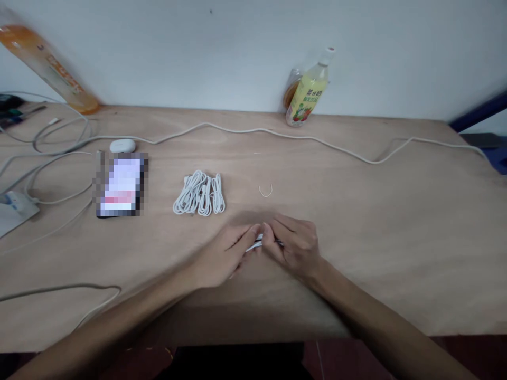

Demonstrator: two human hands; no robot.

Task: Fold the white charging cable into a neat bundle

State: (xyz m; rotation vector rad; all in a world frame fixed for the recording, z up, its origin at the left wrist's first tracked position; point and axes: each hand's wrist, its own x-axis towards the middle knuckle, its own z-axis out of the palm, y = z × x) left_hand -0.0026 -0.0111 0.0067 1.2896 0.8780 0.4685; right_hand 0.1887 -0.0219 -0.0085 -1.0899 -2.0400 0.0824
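Note:
Near the front middle of the table, my left hand (229,250) and my right hand (295,243) meet around a white cable (258,243). Both are closed on it, thumbs almost touching, and most of the cable is hidden by the fingers. Just beyond my hands lies a short, thin white tie (265,192) bent into a U. Several coiled white cables (199,194) rest side by side in a bunch to the left of it.
A phone (121,184) and a white earbud case (122,145) lie at left. One long white cable (261,130) runs across the table's back. Bottles stand by the wall: a large orange one (51,68) and a yellow one (309,92). A power strip (18,211) sits far left.

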